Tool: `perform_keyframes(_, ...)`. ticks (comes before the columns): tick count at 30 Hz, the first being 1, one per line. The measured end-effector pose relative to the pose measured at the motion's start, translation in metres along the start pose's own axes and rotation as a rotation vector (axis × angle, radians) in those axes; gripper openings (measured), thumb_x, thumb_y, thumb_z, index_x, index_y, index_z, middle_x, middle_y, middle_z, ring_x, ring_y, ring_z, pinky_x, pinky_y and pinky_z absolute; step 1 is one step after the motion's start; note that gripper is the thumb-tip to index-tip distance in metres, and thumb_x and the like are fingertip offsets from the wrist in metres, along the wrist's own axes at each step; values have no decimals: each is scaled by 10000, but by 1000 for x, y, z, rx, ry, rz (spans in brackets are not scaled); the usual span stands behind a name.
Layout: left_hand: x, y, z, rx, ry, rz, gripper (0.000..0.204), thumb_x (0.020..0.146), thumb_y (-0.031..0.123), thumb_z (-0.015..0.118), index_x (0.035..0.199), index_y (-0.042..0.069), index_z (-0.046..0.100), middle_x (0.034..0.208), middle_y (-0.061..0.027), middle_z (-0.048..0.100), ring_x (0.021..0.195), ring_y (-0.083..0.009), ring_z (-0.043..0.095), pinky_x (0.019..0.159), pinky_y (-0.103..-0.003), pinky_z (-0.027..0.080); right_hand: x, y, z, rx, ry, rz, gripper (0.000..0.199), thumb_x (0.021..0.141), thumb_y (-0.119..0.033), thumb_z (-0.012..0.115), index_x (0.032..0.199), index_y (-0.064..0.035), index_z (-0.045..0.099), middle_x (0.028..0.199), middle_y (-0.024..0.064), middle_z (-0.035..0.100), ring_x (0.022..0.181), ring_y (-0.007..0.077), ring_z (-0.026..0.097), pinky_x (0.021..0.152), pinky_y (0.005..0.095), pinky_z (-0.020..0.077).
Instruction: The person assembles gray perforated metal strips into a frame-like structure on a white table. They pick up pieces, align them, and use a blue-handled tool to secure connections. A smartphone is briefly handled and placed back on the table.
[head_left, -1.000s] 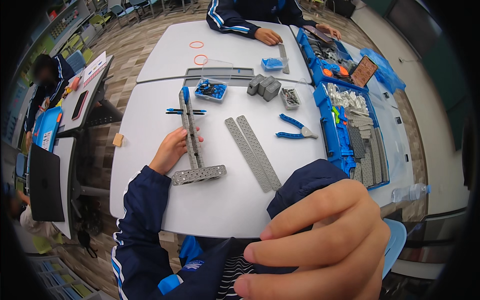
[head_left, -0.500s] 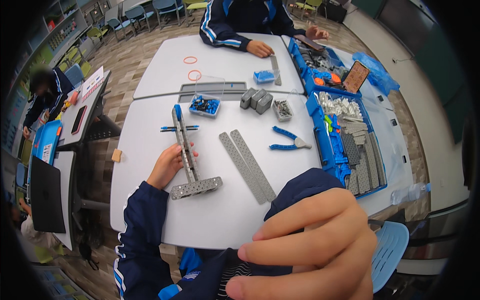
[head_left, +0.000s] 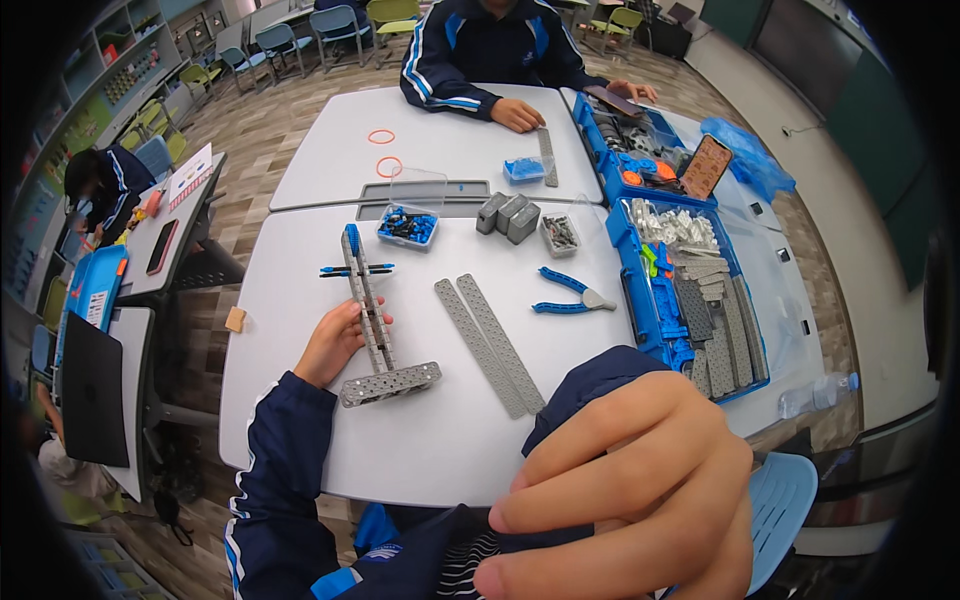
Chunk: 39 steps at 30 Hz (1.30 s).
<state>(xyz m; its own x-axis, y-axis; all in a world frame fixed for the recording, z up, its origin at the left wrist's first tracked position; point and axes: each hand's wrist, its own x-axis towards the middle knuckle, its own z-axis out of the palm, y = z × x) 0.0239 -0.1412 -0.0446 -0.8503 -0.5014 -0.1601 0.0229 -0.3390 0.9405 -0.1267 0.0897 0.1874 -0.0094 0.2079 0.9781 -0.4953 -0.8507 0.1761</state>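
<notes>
1. Clasped around the long shaft of a grey perforated assembly, the left hand has its palm side at the left and fingertips showing at the right.
2. The right hand is raised close to the camera, fingers curled and slightly spread; its thumb is hidden, so whether it pinches anything cannot be told.
3. The assembly is over the left half of the white table, blue tip pointing away, thin rods crossing near that tip, wide crossbar nearest the person. Whether it touches the surface is unclear.
4. White tabletop shows between the crossbar and the table's near edge, and again on the left out to the side edge.
5. Right of the assembly, two flat grey strips lie slantwise side by side, with tabletop between; their near ends reach the right sleeve in this view.
6. Beyond the strips lies a blue-handled tool, near the blue case. An open box of pins sits just beyond the assembly's tip.
</notes>
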Motion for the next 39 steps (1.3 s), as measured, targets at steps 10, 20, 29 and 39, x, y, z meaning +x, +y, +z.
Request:
perform_keyframes(10, 2, 0, -2, -30, -1, -23, 459, 1038, 299, 422, 1351, -33, 472, 1144, -175, 643, 1067, -225, 630, 956, -377, 499, 4, -2, -8, -12, 43, 98, 86, 804, -88, 766, 882, -68, 736, 748, 79, 684, 530, 133, 571, 414, 209, 411)
perform_keyframes(20, 10, 2, -12, -257, -20, -87, 527, 1016, 324, 477, 1398, -32, 411, 1217, -176, 607, 1161, -255, 591, 998, -395, 477, -10, 17, -14, -129, 87, 74, 63, 867, -142, 714, 893, -84, 710, 788, 76, 664, 558, 130, 576, 411, 196, 406)
perform_keyframes(29, 12, 2, -16, -338, -31, -129, 502, 1035, 308, 446, 1400, -34, 404, 1242, -198, 596, 1197, -277, 583, 1028, -397, 467, -24, 28, -7, -362, 317, 240, 123, 879, -184, 698, 784, -118, 657, 788, 48, 619, 578, 128, 554, 443, 207, 400)
perform_keyframes(39, 37, 5, -17, -339, -151, -179, 486, 1027, 305, 463, 1371, -35, 425, 1210, -212, 610, 1159, -310, 614, 977, -420, 508, -48, 92, -72, 38, -125, 302, 64, 836, -155, 698, 824, -94, 684, 867, 80, 658, 654, 175, 605, 525, 252, 468)
